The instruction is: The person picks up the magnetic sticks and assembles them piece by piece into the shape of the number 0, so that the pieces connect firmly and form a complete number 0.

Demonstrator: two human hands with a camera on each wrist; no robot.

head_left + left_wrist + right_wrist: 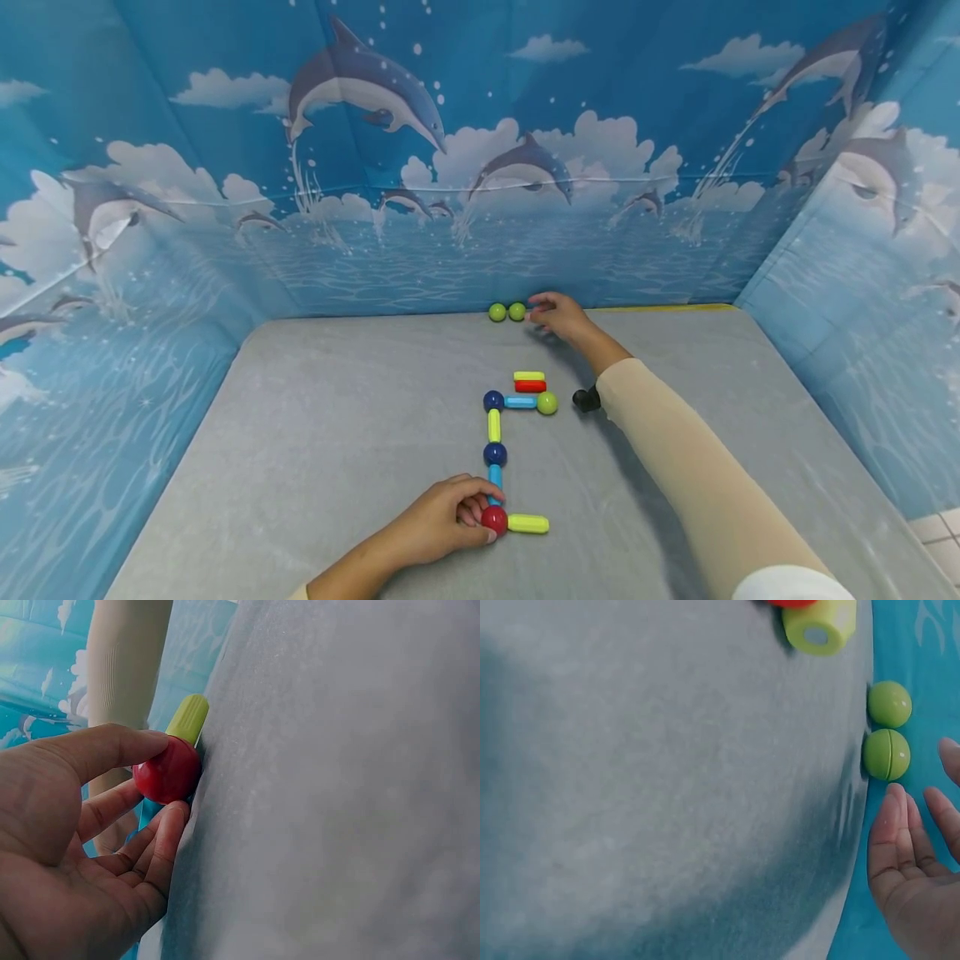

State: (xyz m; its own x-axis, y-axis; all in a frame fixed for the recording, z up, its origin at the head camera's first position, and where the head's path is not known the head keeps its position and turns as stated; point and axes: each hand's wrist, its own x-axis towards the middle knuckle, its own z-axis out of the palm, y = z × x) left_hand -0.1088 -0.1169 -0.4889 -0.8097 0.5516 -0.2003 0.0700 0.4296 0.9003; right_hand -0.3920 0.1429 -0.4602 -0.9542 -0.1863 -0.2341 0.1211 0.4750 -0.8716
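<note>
At the near end of a chain of balls and rods, my left hand [442, 518] pinches a red ball [494, 520] between thumb and fingers. A yellow-green rod [528, 524] sticks out to the right of that ball; a light blue rod [495, 482] runs away from it to a dark blue ball [495, 454]. Farther along come another yellow-green rod [494, 426], a second dark blue ball [493, 402], a blue rod [521, 402] and a green ball [547, 403]. My right hand [561, 318] reaches with loosely extended fingers beside two green balls [887, 754] at the back edge.
A loose yellow-green rod [528, 377] and a red rod [530, 387] lie side by side behind the chain. Partly under the right sleeve sits a black object [587, 399]. A dolphin-print curtain [480, 250] rises behind the grey table [360, 375].
</note>
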